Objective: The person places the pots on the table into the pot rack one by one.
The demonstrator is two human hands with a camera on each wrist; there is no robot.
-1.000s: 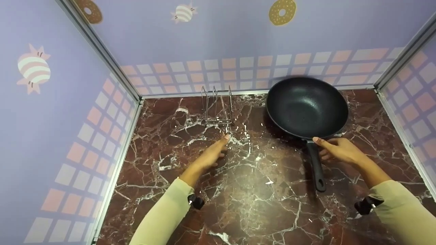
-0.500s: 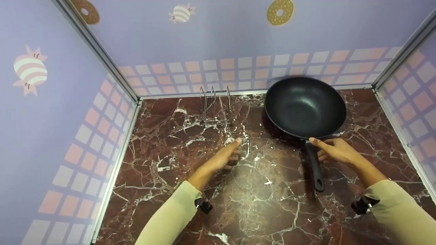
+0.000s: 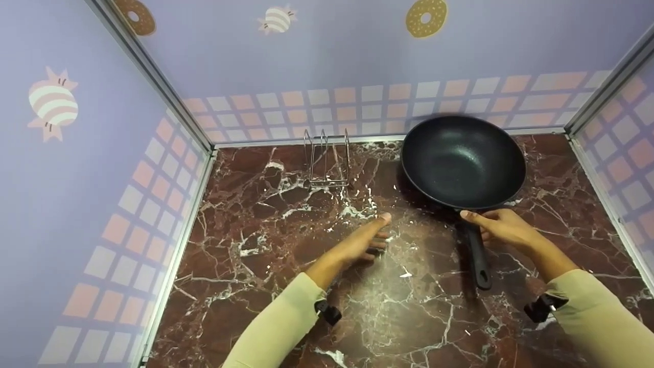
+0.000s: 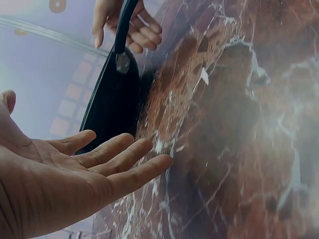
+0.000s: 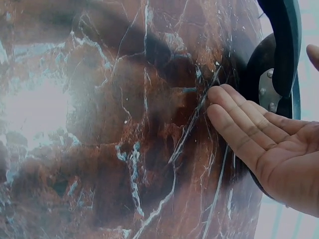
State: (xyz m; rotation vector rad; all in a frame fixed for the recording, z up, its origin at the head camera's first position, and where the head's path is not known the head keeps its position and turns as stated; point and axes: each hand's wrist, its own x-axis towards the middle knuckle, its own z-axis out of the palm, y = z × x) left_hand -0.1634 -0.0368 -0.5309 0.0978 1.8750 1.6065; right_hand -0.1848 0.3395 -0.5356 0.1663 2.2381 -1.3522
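Note:
A black wok (image 3: 462,158) stands at the back right, and its long handle (image 3: 479,258) points toward me. Around the handle's upper end is my right hand (image 3: 506,227): the thumb lies over it, while the straight fingers reach beneath. In the right wrist view those fingers (image 5: 241,122) extend below the handle (image 5: 284,45) without curling round it. My left hand (image 3: 357,243) hovers over the tabletop left of the handle, holding nothing. Its fingers (image 4: 134,154) spread loosely toward the wok (image 4: 112,99) in the left wrist view.
A wire rack (image 3: 327,158) stands at the back, left of the wok, near the patterned back wall (image 3: 347,51). Side walls bound the dark red marbled tabletop (image 3: 245,296) on both sides. Small white specks lie in front of the rack.
My left hand has moved right, from in front of the rack toward the wok's handle. My right hand has stayed at the handle, its thumb shifting slightly across it. The wok has stayed put.

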